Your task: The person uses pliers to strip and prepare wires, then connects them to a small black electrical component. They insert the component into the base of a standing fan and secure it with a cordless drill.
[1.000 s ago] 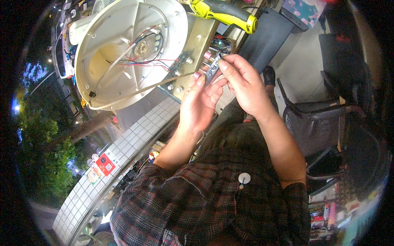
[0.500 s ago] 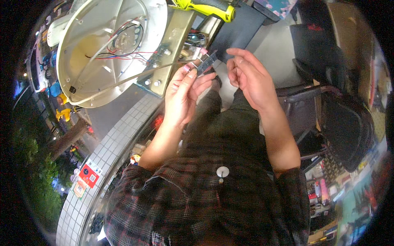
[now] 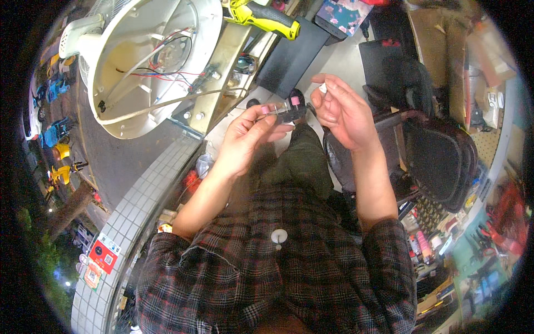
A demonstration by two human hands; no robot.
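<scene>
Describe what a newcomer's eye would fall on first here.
Probably the large white housing at upper left, with red and dark wires inside. Next, the yellow tool at top centre. Near the middle, the left hand holds a small dark part with pink pieces.

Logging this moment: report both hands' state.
Left hand: closed, holding small dark part with pink pieces.
Right hand: curled; whether it holds anything cannot be told.

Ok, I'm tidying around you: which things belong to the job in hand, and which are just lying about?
Likely the job:
pink-and-dark part in the left hand
open white wired housing

Apparently lying about:
untouched yellow-green tool
black chair
flower-patterned item
</scene>
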